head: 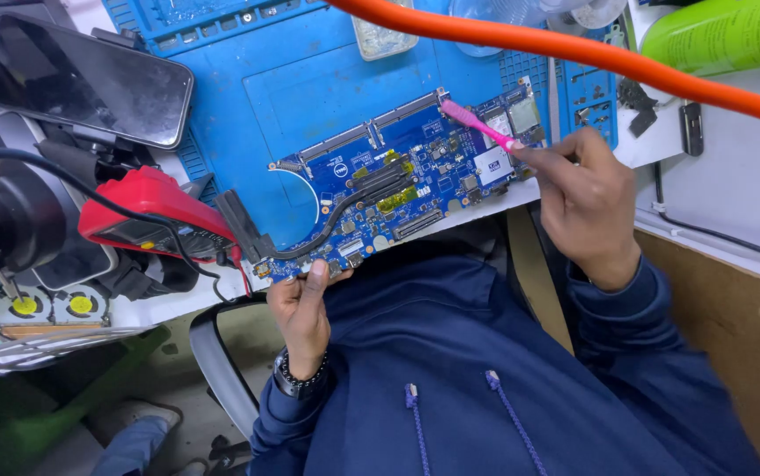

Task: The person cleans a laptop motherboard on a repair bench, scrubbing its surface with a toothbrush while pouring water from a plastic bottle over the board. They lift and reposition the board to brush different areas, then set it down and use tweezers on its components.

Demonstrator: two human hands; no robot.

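A blue laptop motherboard (397, 181) with a black heat pipe lies tilted across a blue work mat (309, 79), its near edge overhanging the bench. My left hand (302, 308) grips the board's near left corner, thumb on top. My right hand (584, 198) pinches the handle of a pink brush (478, 125), whose head rests on the board's far right part near a silver chip.
A red multimeter (146, 216) with black leads lies left of the board. A dark phone (87, 81) sits at the back left. An orange hose (574, 48) crosses overhead. A green bottle (723, 33) lies at the top right. Two small fans (49, 306) sit at the left edge.
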